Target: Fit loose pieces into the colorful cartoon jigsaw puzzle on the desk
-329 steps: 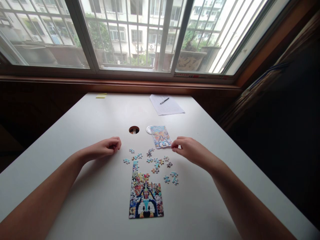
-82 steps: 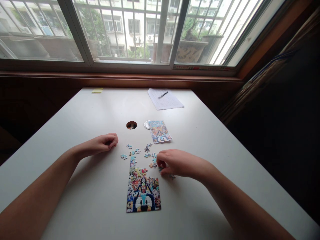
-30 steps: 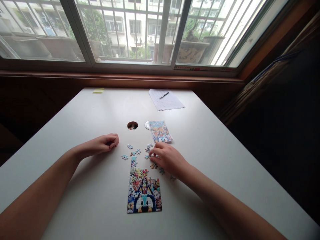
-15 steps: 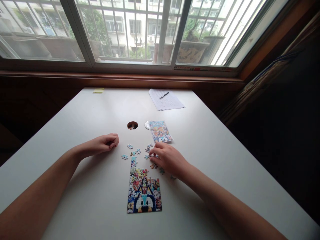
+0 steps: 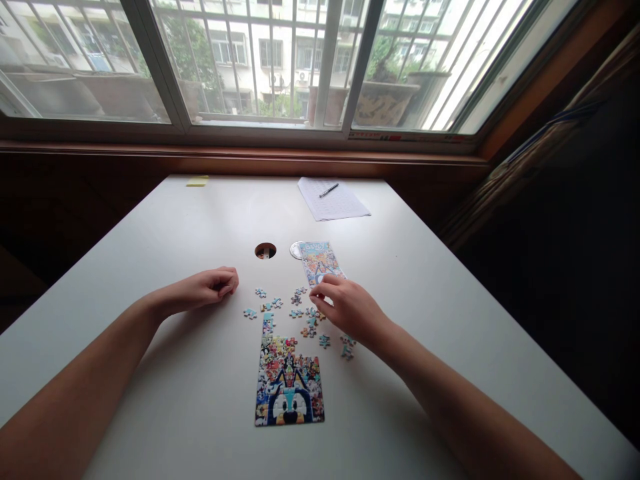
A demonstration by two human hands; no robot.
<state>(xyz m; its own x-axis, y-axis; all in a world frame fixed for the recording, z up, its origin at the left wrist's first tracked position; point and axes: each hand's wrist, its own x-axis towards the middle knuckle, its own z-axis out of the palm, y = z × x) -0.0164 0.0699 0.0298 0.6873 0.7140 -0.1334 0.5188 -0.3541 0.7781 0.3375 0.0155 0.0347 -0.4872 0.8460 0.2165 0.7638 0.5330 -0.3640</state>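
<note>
A partly assembled jigsaw puzzle [image 5: 289,393] with a blue cartoon dog face lies upright to me on the white table. Its upper edge is uneven, with a narrow column rising on the left. My left hand [image 5: 220,285] rests on the table left of the loose pieces, its fingers curled in a loose fist with nothing visible in it. My right hand [image 5: 345,303] hovers over the loose puzzle pieces [image 5: 311,321], thumb and index finger bent and slightly apart, no piece visible between them. Its fingertips are just below the reference picture card [image 5: 317,260].
More loose pieces [image 5: 347,347] lie under my right wrist, and others [image 5: 250,313] to the left. A round silvery disc [image 5: 295,250] is partly under the card. Behind are a cable hole [image 5: 265,251], paper sheets [image 5: 345,205] with a pen [image 5: 329,191], and a yellow note [image 5: 197,181].
My right hand has moved up and to the right, away from the pieces, uncovering several of them. My left hand and the assembled puzzle have stayed put.
</note>
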